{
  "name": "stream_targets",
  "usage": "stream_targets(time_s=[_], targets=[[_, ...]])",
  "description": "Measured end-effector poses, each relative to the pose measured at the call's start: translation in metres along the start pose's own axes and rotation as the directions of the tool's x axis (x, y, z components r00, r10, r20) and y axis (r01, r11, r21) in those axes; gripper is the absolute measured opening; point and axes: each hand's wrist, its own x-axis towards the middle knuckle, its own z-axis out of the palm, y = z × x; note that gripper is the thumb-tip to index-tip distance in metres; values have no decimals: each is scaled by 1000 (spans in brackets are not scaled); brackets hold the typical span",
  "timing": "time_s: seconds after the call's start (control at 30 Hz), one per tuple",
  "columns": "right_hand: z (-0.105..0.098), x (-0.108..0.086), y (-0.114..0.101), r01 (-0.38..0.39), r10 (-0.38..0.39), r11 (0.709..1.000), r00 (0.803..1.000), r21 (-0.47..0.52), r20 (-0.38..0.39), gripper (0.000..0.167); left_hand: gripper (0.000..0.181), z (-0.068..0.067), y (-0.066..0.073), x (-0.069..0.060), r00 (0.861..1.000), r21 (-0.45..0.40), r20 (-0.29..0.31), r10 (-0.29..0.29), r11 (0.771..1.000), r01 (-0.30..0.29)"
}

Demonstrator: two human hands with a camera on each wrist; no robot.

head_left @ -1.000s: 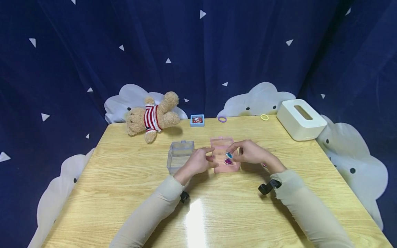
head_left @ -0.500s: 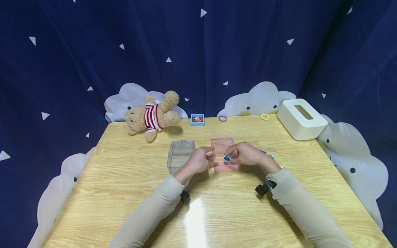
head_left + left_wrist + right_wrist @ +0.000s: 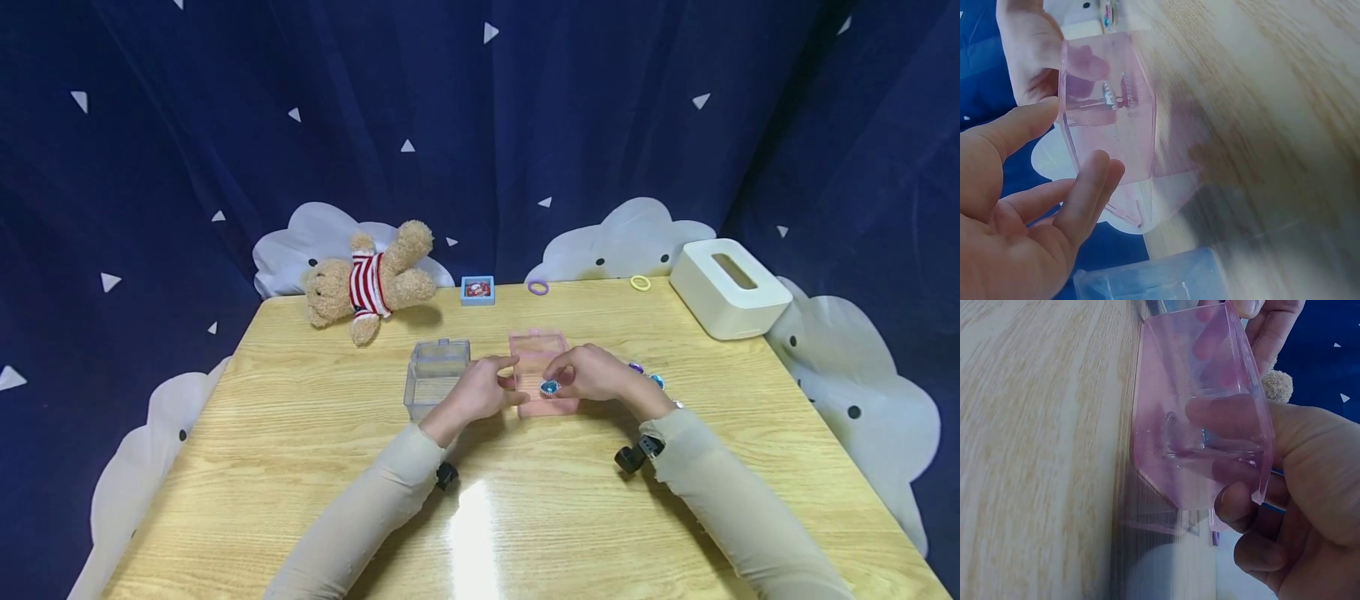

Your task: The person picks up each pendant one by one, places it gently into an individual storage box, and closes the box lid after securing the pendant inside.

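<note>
In the head view my right hand reaches into the open pink see-through box. Its fingertips pinch a blue gem with a silver edge, low inside the box. Through the pink wall, the left wrist view shows the silvery edge and a purplish piece close together. In the right wrist view my right hand has fingers within the box and others outside its wall. My left hand touches the box's left side, thumb tip at the rim and fingers against the wall, not closed round it.
An open clear box stands left of the pink one. Small gems lie behind my right wrist. At the back are a teddy bear, a blue square box, a purple ring, a yellow ring and a white tissue box.
My right hand has lowered the blue gem into the pink box, and it now hides the purple heart-shaped gem seen earlier. Gems behind the right wrist have come into sight. The left hand stays put.
</note>
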Motion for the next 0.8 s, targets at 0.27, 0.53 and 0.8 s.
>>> stream_targets(time_s=[0.27, 0.53, 0.8], targets=[[-3, 1, -3, -31, 31, 999, 999, -10, 34, 25, 75, -1, 1, -1, 1000, -13, 2, -7, 1000, 7], [-8, -4, 0, -27, 27, 994, 1000, 106, -3, 24, 75, -1, 2, -1, 1000, -13, 1, -3, 1000, 3], [-22, -12, 6, -97, 110, 971, 993, 220, -48, 24, 74, -1, 3, -1, 1000, -11, -1, -20, 1000, 20]])
